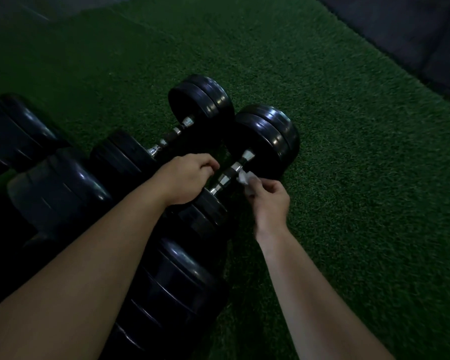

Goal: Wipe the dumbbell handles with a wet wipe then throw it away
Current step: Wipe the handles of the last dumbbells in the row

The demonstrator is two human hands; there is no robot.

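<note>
Two black dumbbells lie side by side on green turf. The nearer one has a chrome handle [230,174] running between its black plates [268,141]. My right hand [268,201] pinches a crumpled white wet wipe [244,178] against the right side of that handle. On the near plate of the same dumbbell, at the handle's left end, rests my left hand [187,178], fingers curled; whether it grips anything I cannot tell. The second dumbbell's chrome handle [170,137] lies just behind, untouched.
More black dumbbells [57,188] crowd the left side and the lower middle [177,287]. Green artificial turf [361,178] spreads to the right. A dark mat [413,29] borders the turf at the top right.
</note>
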